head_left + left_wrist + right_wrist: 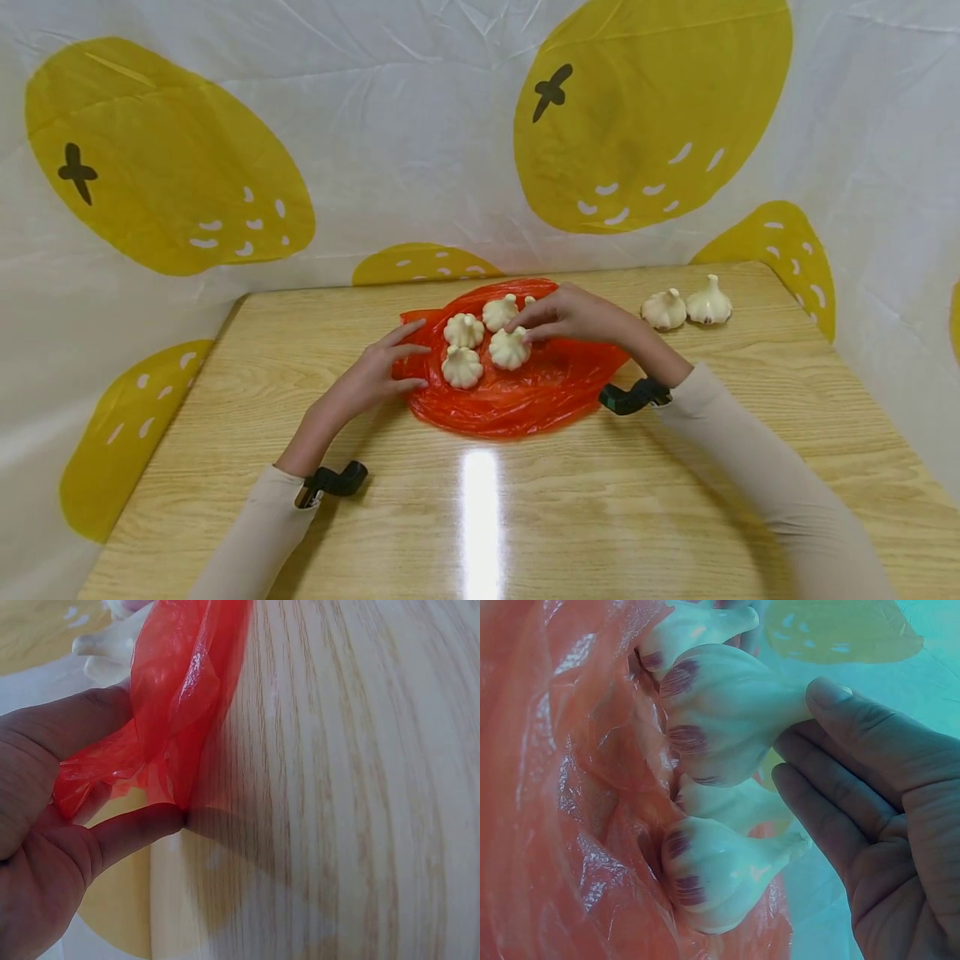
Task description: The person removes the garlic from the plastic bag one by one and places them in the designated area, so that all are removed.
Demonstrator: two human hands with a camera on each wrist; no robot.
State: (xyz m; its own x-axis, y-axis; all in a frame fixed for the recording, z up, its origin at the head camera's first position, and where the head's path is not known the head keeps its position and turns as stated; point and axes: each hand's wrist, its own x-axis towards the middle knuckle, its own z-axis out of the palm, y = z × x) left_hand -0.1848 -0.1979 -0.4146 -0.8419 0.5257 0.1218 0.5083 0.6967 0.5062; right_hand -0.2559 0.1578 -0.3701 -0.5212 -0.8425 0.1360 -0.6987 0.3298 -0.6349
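Note:
A red plastic bag (517, 417) lies spread on the table with several pale garlic bulbs on it. My right hand (566, 315) pinches one garlic bulb (720, 712) by its stem, above the bag's middle. Two bulbs (464, 331) (462, 367) stand to its left, and another bulb (500, 312) sits just behind it. One more bulb (529, 302) is mostly hidden by the right hand. At the bag's left edge, my left hand (375, 371) has its fingers spread, and they touch the crumpled plastic (169, 697) in the left wrist view.
Two further garlic bulbs (663, 309) (708, 301) stand side by side at the table's back right. The wooden table (360, 542) ends at a white cloth backdrop (420, 150) with yellow fruit shapes behind and at the sides.

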